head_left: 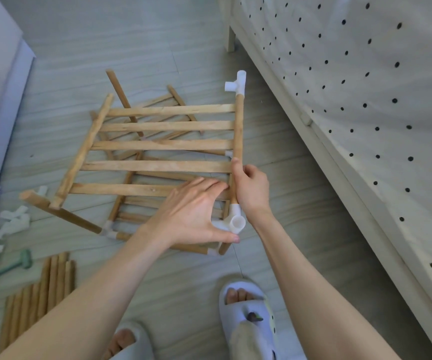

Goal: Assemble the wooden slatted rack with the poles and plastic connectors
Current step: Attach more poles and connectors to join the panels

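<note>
A wooden slatted panel is held tilted above the floor. Its right side pole has a white plastic connector at the far end and another white connector at the near end. My right hand is wrapped around the lower part of that pole. My left hand has its fingers spread, thumb under the near connector and fingertips on the lowest slat. Under the panel lies a partly built frame of poles and connectors with a second slatted panel.
Loose white connectors lie at the left, with a green mallet near them. A bundle of spare poles lies at lower left. A bed with dotted cover fills the right side. My slippered feet stand below.
</note>
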Motion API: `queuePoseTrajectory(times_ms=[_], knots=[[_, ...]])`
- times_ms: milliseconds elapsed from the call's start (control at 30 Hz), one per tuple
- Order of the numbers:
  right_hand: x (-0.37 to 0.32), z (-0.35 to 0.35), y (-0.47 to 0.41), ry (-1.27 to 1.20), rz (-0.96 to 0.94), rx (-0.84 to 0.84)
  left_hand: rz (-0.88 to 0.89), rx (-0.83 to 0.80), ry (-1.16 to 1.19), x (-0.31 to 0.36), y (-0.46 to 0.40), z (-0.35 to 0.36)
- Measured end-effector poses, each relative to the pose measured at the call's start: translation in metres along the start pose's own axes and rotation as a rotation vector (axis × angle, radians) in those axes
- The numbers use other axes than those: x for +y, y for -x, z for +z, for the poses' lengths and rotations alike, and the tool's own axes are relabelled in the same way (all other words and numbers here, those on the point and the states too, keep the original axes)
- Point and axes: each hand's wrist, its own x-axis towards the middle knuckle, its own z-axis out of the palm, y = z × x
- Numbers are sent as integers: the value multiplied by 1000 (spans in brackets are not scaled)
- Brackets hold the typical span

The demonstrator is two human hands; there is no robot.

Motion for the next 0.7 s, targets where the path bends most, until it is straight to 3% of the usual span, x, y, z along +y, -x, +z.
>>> queuePoseTrajectory(times_ms=[233,500,700], knots=[[1,-4,3,-30,-22,-117,-22,23,67,0,10,9],[-16,-12,-9,269,-29,-160,-5,-69,-24,-22,18,13],[-37,-25,-42,341,55,-277,-139,107,-95,-57,35,13]])
